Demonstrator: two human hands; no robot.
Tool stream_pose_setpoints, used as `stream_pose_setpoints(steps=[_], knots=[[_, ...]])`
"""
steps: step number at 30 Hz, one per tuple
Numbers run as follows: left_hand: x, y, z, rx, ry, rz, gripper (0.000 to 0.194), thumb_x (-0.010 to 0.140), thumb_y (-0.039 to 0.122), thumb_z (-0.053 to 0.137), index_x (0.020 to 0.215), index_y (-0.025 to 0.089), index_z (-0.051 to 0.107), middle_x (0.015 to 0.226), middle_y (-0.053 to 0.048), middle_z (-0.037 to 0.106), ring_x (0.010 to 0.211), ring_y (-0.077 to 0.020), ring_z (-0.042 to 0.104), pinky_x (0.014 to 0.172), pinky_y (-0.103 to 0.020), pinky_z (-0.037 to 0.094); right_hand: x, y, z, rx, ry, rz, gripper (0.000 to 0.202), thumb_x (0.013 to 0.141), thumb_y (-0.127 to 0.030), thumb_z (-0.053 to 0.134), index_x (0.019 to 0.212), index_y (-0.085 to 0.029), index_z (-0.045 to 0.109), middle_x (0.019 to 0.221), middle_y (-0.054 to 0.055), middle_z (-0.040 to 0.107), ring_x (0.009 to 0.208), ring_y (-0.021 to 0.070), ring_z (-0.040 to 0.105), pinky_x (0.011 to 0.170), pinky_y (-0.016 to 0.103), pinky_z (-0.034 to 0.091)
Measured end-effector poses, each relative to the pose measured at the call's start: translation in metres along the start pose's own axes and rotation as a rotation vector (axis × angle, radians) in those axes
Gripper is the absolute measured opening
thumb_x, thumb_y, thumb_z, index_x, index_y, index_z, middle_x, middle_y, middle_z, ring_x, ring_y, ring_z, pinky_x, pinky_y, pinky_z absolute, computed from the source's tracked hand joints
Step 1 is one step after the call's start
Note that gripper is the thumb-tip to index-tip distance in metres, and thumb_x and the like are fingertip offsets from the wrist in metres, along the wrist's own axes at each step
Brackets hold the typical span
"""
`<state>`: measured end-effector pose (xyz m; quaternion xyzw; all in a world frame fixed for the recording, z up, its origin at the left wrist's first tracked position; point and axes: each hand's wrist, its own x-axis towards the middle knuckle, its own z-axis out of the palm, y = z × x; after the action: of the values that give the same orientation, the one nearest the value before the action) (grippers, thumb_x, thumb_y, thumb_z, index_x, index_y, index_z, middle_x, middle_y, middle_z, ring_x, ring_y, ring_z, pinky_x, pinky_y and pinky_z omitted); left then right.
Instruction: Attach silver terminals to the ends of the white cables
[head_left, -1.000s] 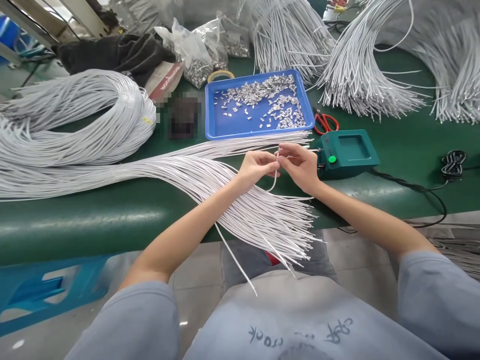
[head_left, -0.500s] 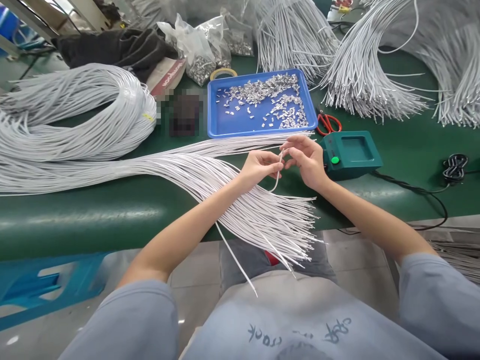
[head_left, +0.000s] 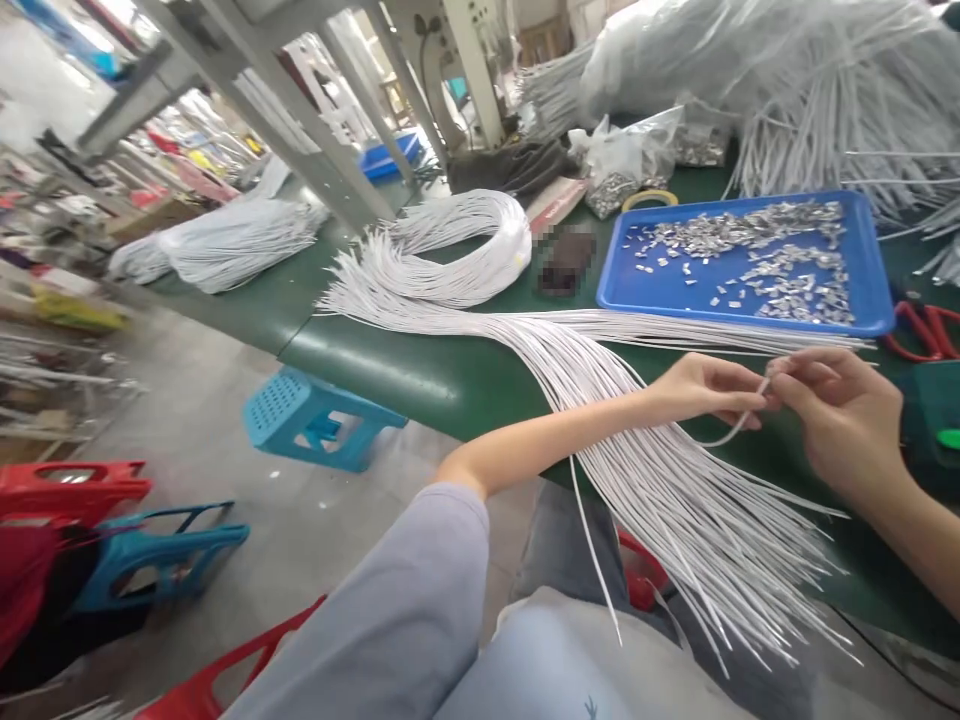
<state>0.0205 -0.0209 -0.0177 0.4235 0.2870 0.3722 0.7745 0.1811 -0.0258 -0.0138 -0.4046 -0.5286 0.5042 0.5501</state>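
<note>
The view has turned left. Far left of the left grip (head_left: 705, 385), red stools (head_left: 112, 487), a whole blue stool (head_left: 281, 410) and another white wire bunch (head_left: 232, 245) have come in. Right of the right grip (head_left: 851, 415), the green box (head_left: 928, 400) is now partly cut off.

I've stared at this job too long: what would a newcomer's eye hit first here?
Probably the fan of white wires spilling off the green table. Beyond it, the blue tray of silver metal pieces. Between them, the left hand pinches one wire beside the right hand.
</note>
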Motion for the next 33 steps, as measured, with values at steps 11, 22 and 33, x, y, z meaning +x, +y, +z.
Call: stream_pose_setpoints(steps=[11, 22, 33], knots=[[-0.004, -0.001, 0.005, 0.016, 0.085, 0.035, 0.006, 0.08, 0.009, 0.064, 0.077, 0.014, 0.067, 0.065, 0.001, 0.069, 0.057, -0.0103, 0.068, 0.057, -0.019, 0.056, -0.002, 0.005, -0.006, -0.456, -0.014, -0.155, 0.012, 0.076, -0.035, 0.066, 0.088, -0.03, 0.067, 0.079, 0.003, 0.064, 0.069, 0.0175, 0.061, 0.056, 0.033, 0.049], [-0.001, 0.012, 0.01, 0.113, 0.274, 0.022, 0.019, 0.069, 0.02, 0.081, 0.071, 0.01, 0.066, 0.058, 0.001, 0.066, 0.049, -0.0099, 0.065, 0.05, -0.019, 0.055, 0.0, 0.004, 0.001, -0.407, 0.015, -0.326, 0.026, 0.078, -0.02, 0.058, 0.102, -0.028, 0.063, 0.079, 0.0, 0.057, 0.069, 0.0142, 0.056, 0.051, 0.026, 0.047], [0.001, 0.013, 0.005, 0.193, 0.221, 0.15, 0.041, 0.055, 0.042, 0.088, 0.068, 0.008, 0.069, 0.056, 0.0, 0.065, 0.048, -0.0104, 0.065, 0.048, -0.019, 0.056, 0.009, 0.004, 0.0, -0.486, -0.094, -0.376, 0.023, 0.085, -0.025, 0.056, 0.106, -0.029, 0.066, 0.095, 0.003, 0.061, 0.081, 0.0137, 0.059, 0.054, 0.025, 0.051]])
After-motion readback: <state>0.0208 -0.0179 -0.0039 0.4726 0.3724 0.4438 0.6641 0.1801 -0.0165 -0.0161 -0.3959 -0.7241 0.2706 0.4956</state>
